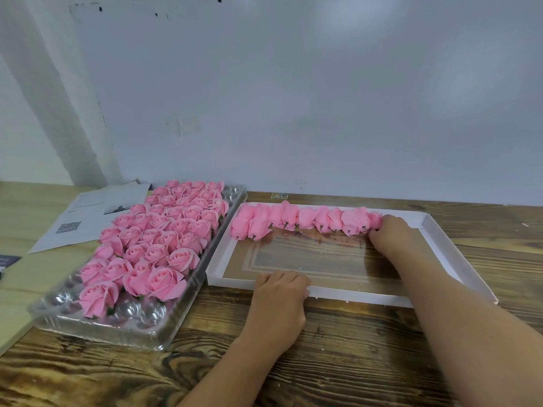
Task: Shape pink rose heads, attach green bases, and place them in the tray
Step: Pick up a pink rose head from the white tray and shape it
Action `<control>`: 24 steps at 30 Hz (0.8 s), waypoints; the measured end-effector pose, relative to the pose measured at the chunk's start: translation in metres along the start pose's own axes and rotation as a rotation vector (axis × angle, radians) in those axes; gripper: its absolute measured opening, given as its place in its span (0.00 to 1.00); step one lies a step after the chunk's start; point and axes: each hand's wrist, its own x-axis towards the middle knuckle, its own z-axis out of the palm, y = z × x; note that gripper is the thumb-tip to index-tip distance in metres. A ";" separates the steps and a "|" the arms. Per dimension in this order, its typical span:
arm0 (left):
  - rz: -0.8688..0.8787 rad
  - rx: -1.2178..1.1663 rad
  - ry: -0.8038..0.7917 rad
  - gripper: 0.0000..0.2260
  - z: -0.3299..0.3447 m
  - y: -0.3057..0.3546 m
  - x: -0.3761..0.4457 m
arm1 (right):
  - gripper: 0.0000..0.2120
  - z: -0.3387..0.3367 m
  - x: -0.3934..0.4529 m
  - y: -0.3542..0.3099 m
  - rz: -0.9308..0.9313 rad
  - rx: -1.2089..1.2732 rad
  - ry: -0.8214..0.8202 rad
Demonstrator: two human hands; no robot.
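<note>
Two hands at a white tray of pink rose heads.

My left hand curls over the tray's near rim; my right hand pinches the row's last rose (finished roses fill a clear tray on the worktop).

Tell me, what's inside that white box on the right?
Inside the white box, a row of pink rose heads lies along the far wall, green bases facing near. The right hand covers the row's right end. The floor looks clear, showing wood grain.

blister tray left, box lid right
</note>
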 end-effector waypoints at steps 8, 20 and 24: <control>-0.001 0.015 0.006 0.09 0.000 0.000 -0.001 | 0.08 -0.009 0.000 0.007 0.035 0.031 -0.044; -0.007 0.018 -0.005 0.11 -0.001 0.000 0.000 | 0.11 -0.009 -0.001 0.017 0.020 0.085 0.013; -0.009 0.019 -0.011 0.11 -0.001 0.000 0.001 | 0.18 -0.018 -0.009 0.022 0.079 0.298 0.018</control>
